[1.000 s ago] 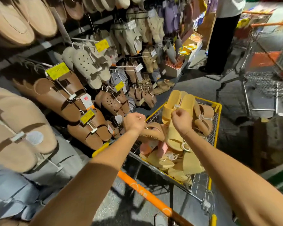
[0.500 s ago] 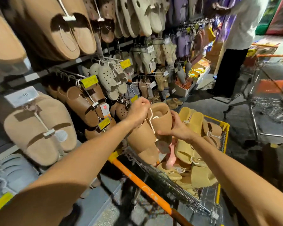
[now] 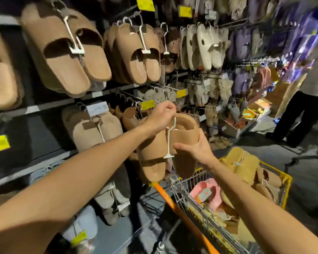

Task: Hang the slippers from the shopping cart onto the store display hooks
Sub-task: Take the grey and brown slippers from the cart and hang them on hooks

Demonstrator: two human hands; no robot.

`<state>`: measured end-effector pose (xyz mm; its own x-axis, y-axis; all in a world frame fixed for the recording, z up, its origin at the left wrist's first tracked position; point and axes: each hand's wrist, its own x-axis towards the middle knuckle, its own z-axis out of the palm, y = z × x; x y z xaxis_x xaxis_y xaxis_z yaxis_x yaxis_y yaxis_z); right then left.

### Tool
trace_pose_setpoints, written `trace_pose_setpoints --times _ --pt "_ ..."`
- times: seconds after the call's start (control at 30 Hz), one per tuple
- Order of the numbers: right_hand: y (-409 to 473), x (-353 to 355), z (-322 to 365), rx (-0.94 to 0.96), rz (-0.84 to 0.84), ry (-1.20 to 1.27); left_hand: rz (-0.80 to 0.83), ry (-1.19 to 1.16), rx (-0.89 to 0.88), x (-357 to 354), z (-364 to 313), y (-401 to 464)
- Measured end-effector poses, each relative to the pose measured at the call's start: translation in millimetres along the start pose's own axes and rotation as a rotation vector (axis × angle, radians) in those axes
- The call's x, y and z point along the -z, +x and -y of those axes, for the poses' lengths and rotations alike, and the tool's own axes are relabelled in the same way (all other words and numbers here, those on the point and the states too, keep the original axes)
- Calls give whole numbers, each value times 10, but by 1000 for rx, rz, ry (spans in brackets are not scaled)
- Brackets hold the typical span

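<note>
Left hand point(image 3: 161, 117) pinches the top of the white hanger point(image 3: 170, 139), fingers curled round its hook end. Right hand point(image 3: 195, 146) cups the brown slipper pair point(image 3: 165, 151) from the side, thumb across the front strap, fingers wrapped behind. The pair hangs clear of the cart point(image 3: 200, 202), in front of the lower rack, close to a hook point(image 3: 130, 100) with a yellow tag point(image 3: 147, 104).

Handling, as judged: foam slides, light, thick-soled, a bit springy; stiff enough to keep shape. Not fragile. The thin plastic hanger is the weak part and could flex or pop out of the straps. Best hold: hanger neck for steering, a second hand under or beside the soles to stop swinging.

Count: one pair in hand, two slippers on one hanger. In the cart: at least one pink pair point(image 3: 207, 192), one yellow fuzzy pair point(image 3: 240, 163), several tan and yellow ones; exact number unclear, they overlap. Racks hold many pairs; too blurred to count. One other person point(image 3: 305, 99) stands far right.
</note>
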<state>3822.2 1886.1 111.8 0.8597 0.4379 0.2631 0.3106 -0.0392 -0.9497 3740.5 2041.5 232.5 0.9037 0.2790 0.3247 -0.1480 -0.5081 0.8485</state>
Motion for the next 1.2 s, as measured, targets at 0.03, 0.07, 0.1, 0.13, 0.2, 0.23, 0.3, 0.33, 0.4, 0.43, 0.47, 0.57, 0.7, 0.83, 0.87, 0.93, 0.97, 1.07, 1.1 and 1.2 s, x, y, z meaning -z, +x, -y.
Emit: trace_pose_setpoints --times 0.03,0.07,0.1,0.13,0.2,0.23,0.3,0.33,0.4,0.43,0.47,0.57,0.7,0.83,0.87,0.93,0.97,1.07,1.1,1.2 --pt "-8 -94 85 13 11 -1 -14 10 -4 120 -16 -68" --pt "-19 -189 171 31 12 -10 -25 26 -4 239 -29 -133" --pt "-33 -289 254 48 8 -10 -38 46 -7 359 -53 -212" --pt "-51 -397 331 64 4 -4 -57 66 -12 486 -74 -288" --pt "-106 -618 489 86 6 28 -122 73 -32 745 -136 -425" --pt "-131 -733 559 88 15 55 -159 73 -39 882 -174 -496" --pt "-190 -984 707 86 52 104 -224 93 -55 1162 -217 -659" --pt "-215 -1121 782 91 74 125 -253 122 -73 1304 -227 -747" --pt "-267 -1391 946 102 115 166 -326 251 -135 1584 -216 -964" --pt "-297 -1526 1032 99 125 182 -388 363 -172 1725 -194 -1087" --pt "-320 -1651 1109 98 137 191 -465 492 -193 1872 -154 -1203" --pt "-429 -1990 1335 73 165 261 -689 611 -104 2306 25 -1613" --pt "-647 -2419 1646 65 244 332 -696 172 128 2769 266 -2251" --pt "-830 -2838 1982 72 331 348 -688 61 181 3070 263 -2678" --pt "-851 -2926 2067 67 355 365 -713 33 178 3158 241 -2743" --pt "-880 -3070 2237 66 427 378 -749 14 179 3329 154 -2853" --pt "-887 -3127 2333 69 458 380 -760 12 179 3415 101 -2886" --pt "-860 -3210 2629 69 491 391 -783 30 155 3618 -108 -2904" --pt "-844 -3205 2752 74 503 385 -790 45 147 3677 -184 -2885" --pt "-731 -3211 3059 125 553 342 -828 46 142 3830 -350 -2814"
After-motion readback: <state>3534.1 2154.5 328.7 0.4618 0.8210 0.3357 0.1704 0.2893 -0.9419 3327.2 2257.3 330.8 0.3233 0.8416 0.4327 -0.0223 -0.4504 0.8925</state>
